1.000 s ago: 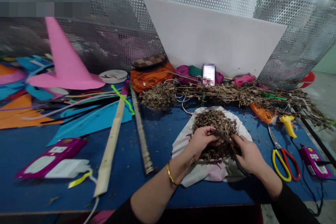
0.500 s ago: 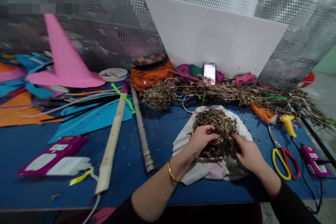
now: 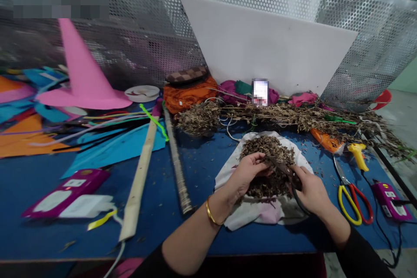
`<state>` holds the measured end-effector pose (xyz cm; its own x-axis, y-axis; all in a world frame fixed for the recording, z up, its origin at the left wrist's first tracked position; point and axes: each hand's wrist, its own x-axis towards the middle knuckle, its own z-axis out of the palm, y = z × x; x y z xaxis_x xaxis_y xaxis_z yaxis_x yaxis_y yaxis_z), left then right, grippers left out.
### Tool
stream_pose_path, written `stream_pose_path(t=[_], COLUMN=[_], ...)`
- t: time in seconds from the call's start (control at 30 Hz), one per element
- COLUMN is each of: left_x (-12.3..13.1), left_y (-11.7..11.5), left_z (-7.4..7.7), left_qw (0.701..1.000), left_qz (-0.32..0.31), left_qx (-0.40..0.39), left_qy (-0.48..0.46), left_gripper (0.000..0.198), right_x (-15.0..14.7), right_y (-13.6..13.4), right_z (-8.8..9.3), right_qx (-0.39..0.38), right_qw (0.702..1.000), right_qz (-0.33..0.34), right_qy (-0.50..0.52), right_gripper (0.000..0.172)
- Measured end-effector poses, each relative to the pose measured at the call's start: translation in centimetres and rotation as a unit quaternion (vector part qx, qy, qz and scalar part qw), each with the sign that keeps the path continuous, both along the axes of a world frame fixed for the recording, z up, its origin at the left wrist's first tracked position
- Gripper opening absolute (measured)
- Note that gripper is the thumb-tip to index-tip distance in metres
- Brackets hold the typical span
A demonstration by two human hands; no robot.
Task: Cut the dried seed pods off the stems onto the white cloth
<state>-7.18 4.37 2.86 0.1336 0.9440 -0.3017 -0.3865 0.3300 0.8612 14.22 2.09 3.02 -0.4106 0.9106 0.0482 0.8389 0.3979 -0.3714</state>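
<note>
A heap of dried brown plant bits (image 3: 265, 147) lies on a white cloth (image 3: 250, 213) on the blue table (image 3: 202, 165). My left hand (image 3: 246, 173), with a gold bangle at the wrist, is curled over the heap and pinches a dried sprig. My right hand (image 3: 309, 191) grips dark-handled scissors (image 3: 288, 173) whose blades point up-left into the heap beside my left fingers.
Dried branches (image 3: 293, 115) stretch along the back. Yellow-and-red scissors (image 3: 350, 195), a yellow glue gun (image 3: 358, 154) and a magenta device (image 3: 389, 200) lie right. A wooden stick (image 3: 138, 182), wrapped rod (image 3: 177, 169), pink cone (image 3: 81, 74) and coloured sheets lie left.
Both hands have stayed over the heap. The scissors' blades have shifted slightly up and toward my left fingers; my right hand has edged a little up.
</note>
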Motion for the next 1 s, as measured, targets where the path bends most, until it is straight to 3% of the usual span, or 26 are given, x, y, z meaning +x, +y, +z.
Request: stream_pose_path(t=[0.13,0.47,0.8,1.0], left_x=[-0.2,0.2,-0.2,-0.2], left_y=[0.1,-0.1,0.0,-0.1], left_z=[0.3,0.0,0.1,0.3], left_qw=[0.999,1.000,0.999,0.998], left_qz=[0.032,-0.004,-0.024,0.023], left_qx=[0.000,-0.014,-0.025,-0.046], left_qy=[-0.027,0.008,0.000,-0.024], left_gripper=[0.040,0.039,0.035,0.031], right_x=[0.1,-0.1,0.3,0.1], right_y=[0.1,0.0,-0.1,-0.2], right_z=[0.6,1.2,0.9,0.9], right_qx=[-0.004,-0.026,-0.029,-0.020], right_qw=[1.000,0.999,0.999,1.000], right_qz=[-0.008,0.025,0.016,-0.011], right_qy=[0.011,0.006,-0.014,0.008], right_gripper=[0.047,0.050,0.037,0.039])
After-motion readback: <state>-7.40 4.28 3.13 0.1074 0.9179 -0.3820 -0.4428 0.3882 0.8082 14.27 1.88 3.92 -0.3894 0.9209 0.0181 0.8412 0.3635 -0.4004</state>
